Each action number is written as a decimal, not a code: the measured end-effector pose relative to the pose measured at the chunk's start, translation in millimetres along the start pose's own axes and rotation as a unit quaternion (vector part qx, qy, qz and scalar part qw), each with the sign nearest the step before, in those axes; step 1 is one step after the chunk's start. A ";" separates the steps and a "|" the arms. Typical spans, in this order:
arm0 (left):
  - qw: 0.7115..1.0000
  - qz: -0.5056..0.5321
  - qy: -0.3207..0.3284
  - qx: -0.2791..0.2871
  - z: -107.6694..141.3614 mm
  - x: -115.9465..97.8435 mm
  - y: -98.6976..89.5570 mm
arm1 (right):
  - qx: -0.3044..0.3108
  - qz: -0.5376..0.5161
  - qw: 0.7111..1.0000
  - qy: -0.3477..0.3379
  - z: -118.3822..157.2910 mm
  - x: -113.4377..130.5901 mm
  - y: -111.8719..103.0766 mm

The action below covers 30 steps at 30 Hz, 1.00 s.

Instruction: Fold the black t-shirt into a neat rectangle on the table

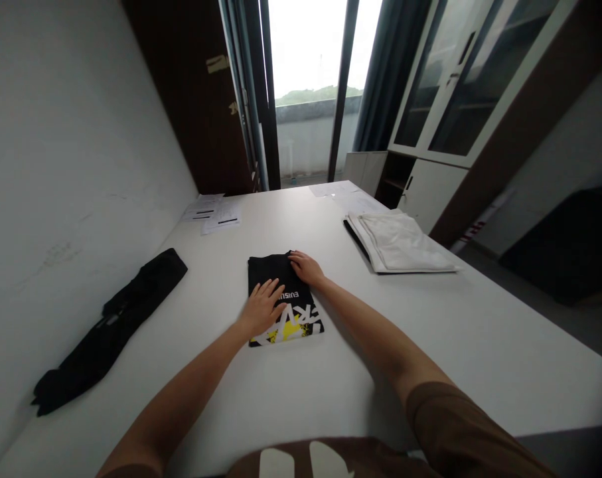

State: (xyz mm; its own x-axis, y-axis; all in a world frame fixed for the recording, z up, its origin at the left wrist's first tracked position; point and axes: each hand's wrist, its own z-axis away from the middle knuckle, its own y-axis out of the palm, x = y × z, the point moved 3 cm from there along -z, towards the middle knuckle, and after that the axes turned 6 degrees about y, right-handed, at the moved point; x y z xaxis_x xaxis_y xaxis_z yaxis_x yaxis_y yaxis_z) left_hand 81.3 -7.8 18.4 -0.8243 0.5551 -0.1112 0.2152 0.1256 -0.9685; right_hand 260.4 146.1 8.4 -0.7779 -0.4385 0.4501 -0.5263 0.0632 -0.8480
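Note:
A black garment (pixel 268 267) with white lettering and a yellow and white print lies folded into a rectangle on the white table (pixel 291 398). My left hand (pixel 261 309) rests on its left and middle part, palm down with the fingers spread. At its upper right corner lies my right hand (pixel 305 267), fingers stretched out over the edge of the cloth. Both hands touch the garment; neither is closed round it.
A long black cloth (pixel 111 332) lies at the left by the wall. Folded white fabric (pixel 400 242) is stacked at the right, with something black under it. Paper sheets (pixel 222 216) lie at the far left, and more papers (pixel 350 197) at the far right edge.

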 end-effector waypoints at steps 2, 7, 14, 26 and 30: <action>1.000 -0.006 -0.016 0.001 -0.2 6.4 2.2 | -0.001 -0.002 1.000 -0.004 0.1 0.0 -0.1; 0.999 -0.016 -0.041 0.009 -1.2 16.0 5.5 | 0.003 0.001 1.000 -0.003 0.9 0.9 -0.3; 0.996 -0.025 -0.089 0.013 -0.9 38.2 8.0 | 0.006 0.002 1.000 -0.010 1.6 -0.1 0.4; 0.987 -0.044 -0.156 0.014 1.7 69.2 11.7 | 0.008 0.003 1.000 -0.013 2.3 -0.1 0.0; 0.984 -0.050 -0.170 0.007 3.2 75.9 11.7 | 0.001 0.000 1.000 -0.021 2.1 -1.7 1.3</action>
State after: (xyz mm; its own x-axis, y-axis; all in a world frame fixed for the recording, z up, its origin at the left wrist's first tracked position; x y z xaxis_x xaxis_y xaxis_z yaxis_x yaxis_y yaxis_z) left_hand 19.5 33.1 -2.1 -0.9694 0.2320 -0.0804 0.1178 0.1524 -0.9813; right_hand 261.7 145.0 5.9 -0.7626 -0.4752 0.4390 -0.5259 0.0601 -0.8484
